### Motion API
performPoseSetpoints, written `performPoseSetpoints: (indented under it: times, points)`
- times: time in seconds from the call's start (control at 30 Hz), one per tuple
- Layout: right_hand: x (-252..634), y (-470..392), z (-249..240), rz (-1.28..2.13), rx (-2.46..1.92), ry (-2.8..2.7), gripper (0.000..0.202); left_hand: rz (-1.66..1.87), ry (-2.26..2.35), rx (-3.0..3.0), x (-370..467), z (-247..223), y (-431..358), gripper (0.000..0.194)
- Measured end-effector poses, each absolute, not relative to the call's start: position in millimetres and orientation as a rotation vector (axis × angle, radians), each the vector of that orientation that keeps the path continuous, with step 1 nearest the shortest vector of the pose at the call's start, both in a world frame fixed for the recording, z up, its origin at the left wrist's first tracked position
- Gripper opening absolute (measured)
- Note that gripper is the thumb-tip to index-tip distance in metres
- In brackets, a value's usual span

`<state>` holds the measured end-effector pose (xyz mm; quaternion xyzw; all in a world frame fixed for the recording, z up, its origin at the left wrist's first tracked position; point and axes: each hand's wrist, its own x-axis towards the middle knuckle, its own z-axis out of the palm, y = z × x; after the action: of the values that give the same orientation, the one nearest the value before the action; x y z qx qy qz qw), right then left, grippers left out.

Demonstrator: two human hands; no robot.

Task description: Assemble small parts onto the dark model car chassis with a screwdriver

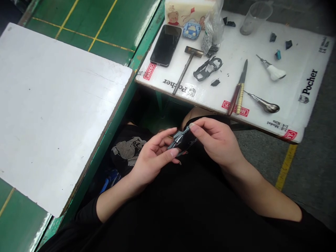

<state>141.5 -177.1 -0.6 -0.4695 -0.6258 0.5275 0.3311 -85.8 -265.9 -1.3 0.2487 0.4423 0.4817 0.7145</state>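
Above my lap, both hands hold a small dark grey plastic model car part (181,138) with a shiny black side. My left hand (154,154) is closed on its lower left end, with the thumb on top. At the upper right end, the thumb and index finger of my right hand (216,140) pinch it. My fingers cover some of the part. On the side table beyond, a dark grey car-shaped frame (207,69) lies beside a small dark scrap (215,82).
The side table (210,99) bears a small hammer (187,66), a phone (166,45), a knife (243,73), a white-handled pointed tool (273,70), a metal-handled pointed tool (264,103) and a clear cup (256,17). A white board (60,105) lies on the green table at left.
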Motion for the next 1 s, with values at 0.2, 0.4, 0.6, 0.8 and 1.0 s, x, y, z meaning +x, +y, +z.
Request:
performPoseSetpoints:
  times: [0.2,0.4,0.6,0.8,1.0]
  points:
    - [140.2,-180.8,5.4,1.337,-1.067,-1.8,0.023,0.944,1.131,0.436,-83.9,1.4,-259.6,0.036]
    - [143.4,-182.0,3.4,1.346,-1.067,-1.761,0.021,0.976,1.089,0.409,-81.6,-1.2,-259.1,0.035]
    - [144.5,-181.4,4.3,1.358,-1.101,-1.739,0.03,0.929,1.079,0.424,-82.9,-0.1,-260.3,0.031]
    - [143.1,-181.8,10.0,1.429,-1.169,-1.714,0.04,0.879,1.059,0.376,-84.0,-1.2,-259.2,0.032]
    - [142.7,-180.9,6.5,1.631,-1.195,-1.493,0.041,0.906,1.025,0.367,-83.1,-0.8,-257.5,0.038]
